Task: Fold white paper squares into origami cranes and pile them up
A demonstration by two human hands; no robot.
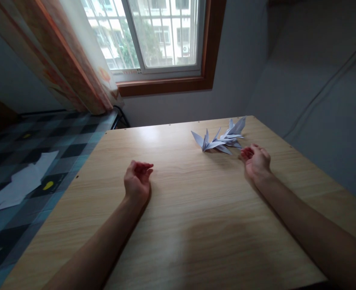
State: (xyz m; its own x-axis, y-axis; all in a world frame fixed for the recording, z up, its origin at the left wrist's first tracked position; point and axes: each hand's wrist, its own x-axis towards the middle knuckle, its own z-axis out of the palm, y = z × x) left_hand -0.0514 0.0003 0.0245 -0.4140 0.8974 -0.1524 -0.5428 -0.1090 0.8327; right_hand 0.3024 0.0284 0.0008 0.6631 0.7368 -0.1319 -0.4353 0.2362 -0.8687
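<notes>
My left hand (137,179) centre-left, my right hand (257,162) centre-right beside white origami cranes (223,139); both loosely cupped, unclenched, on tabletop (178,193).

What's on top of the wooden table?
Folded white papers clustered near its far edge, plus the left hand and right hand. Tabletop directly beneath these is hidden.

Orange curtain (66,52) beside barred window (165,36)

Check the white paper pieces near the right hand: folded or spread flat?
Folded: the paper pieces show sharp, pointed tips, several rising at angles above the table.
</notes>
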